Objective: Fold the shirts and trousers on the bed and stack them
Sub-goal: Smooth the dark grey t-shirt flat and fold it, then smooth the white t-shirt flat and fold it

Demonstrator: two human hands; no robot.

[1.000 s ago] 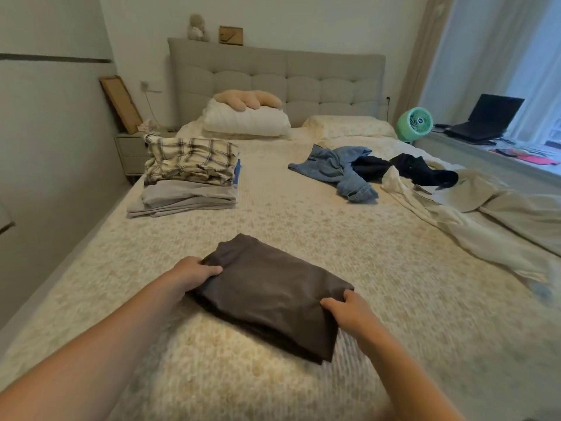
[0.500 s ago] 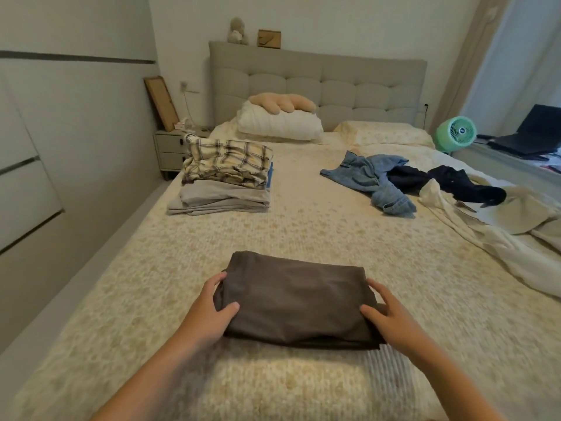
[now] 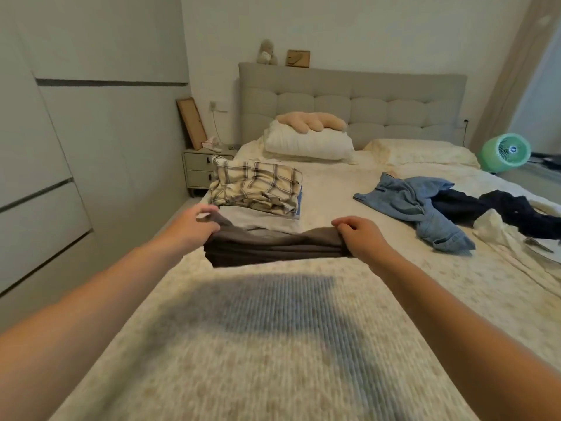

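A folded dark brown garment (image 3: 273, 247) hangs in the air above the bed (image 3: 273, 360), casting a shadow on the cover. My left hand (image 3: 197, 223) grips its left end and my right hand (image 3: 358, 235) grips its right end. Just beyond it lies a stack of folded clothes (image 3: 258, 208) with a plaid shirt (image 3: 255, 186) on top of grey pieces. Unfolded on the right side of the bed lie a blue denim garment (image 3: 416, 205), a dark navy garment (image 3: 501, 208) and a cream garment (image 3: 501, 235).
White pillows (image 3: 309, 141) and a beige plush toy (image 3: 312, 121) sit at the padded headboard. A nightstand (image 3: 203, 168) stands left of the bed by the wardrobe wall. A green fan (image 3: 505, 153) stands at the far right.
Both hands have lifted the folded brown garment off the bed and carried it forward toward the stack of folded clothes. The view has moved closer to the stack.
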